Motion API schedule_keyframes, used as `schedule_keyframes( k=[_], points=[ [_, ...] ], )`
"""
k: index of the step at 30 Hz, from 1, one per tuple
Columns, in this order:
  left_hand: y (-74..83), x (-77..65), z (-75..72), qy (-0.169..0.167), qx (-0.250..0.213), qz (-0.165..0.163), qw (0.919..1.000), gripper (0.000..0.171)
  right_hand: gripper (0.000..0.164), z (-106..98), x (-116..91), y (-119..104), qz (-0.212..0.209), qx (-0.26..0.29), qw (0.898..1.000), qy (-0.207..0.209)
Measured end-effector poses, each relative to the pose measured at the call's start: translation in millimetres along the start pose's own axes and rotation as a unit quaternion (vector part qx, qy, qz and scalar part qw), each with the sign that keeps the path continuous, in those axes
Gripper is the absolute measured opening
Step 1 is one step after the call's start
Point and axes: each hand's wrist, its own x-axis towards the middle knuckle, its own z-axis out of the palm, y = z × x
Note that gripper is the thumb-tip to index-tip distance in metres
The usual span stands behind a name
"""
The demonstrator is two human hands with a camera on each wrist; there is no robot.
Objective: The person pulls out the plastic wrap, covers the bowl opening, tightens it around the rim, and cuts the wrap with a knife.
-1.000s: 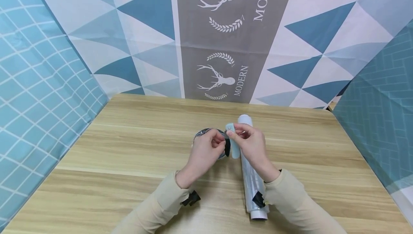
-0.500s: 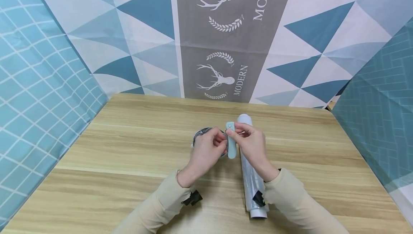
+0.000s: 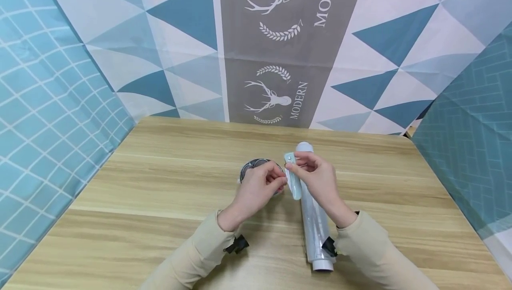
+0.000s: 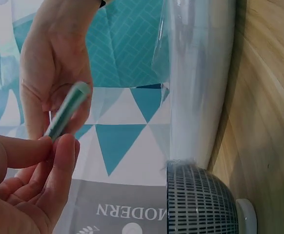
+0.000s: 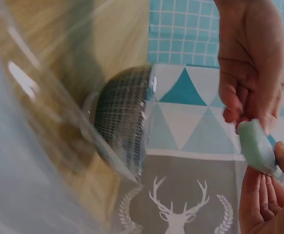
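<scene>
A pale teal folding knife [image 3: 295,185], with a rivet near its upper end, is held above the table between both hands. My right hand [image 3: 322,185] grips its handle between thumb and fingers. Thumb and fingertips of my left hand [image 3: 255,190] pinch at the knife's left edge, where a thin whitish strip shows in the head view. Behind and below the left hand stands a dark patterned bowl [image 3: 249,168], partly hidden. Its checked side and pale foot appear in the left wrist view, where the bowl [image 4: 200,200] adjoins the cling film roll [image 4: 200,73].
The cling film roll [image 3: 314,227] lies lengthwise under the right forearm, its white core ends showing. Under everything spreads a wood-grain table [image 3: 160,183]. A patterned cloth backdrop [image 3: 184,58] rises at the table's far edge, with tiled-look sheets at the sides.
The right hand and knife have shifted slightly right, and the knife has tilted. A dark patch seen beside the left fingertips a second ago no longer shows; a whitish strip is visible there now.
</scene>
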Motion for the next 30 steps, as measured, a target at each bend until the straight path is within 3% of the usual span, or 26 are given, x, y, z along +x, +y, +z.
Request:
schedule_keyframes(
  k=[5, 10, 18, 25, 30],
  points=[
    [-2.8, -0.9, -4.9, 0.018, 0.064, 0.023, 0.9975, 0.007, 0.036, -16.1, 2.1, 1.2, 0.046, 0.018, 0.999, 0.01],
    [-10.1, -3.3, -10.5, 0.008, 0.098, 0.027, 0.9948, 0.012, 0.038, -35.5, 2.9, 7.8, 0.071, 0.007, 0.997, 0.018],
    [-22.5, -5.4, -19.0, 0.015, 0.106, -0.001, 0.9942, 0.011, 0.035, -58.7, 4.6, 34.0, 0.067, -0.129, 0.989, 0.012],
    [-30.9, -9.2, -20.0, 0.013, 0.127, -0.018, 0.9917, 0.007, 0.048, -72.9, 4.0, 64.7, 0.132, -0.183, 0.974, -0.036],
    [-34.1, -10.1, -20.1, 0.014, 0.129, -0.025, 0.9913, 0.007, 0.051, -78.5, 6.2, 85.5, 0.146, -0.227, 0.961, -0.064]
  ],
)
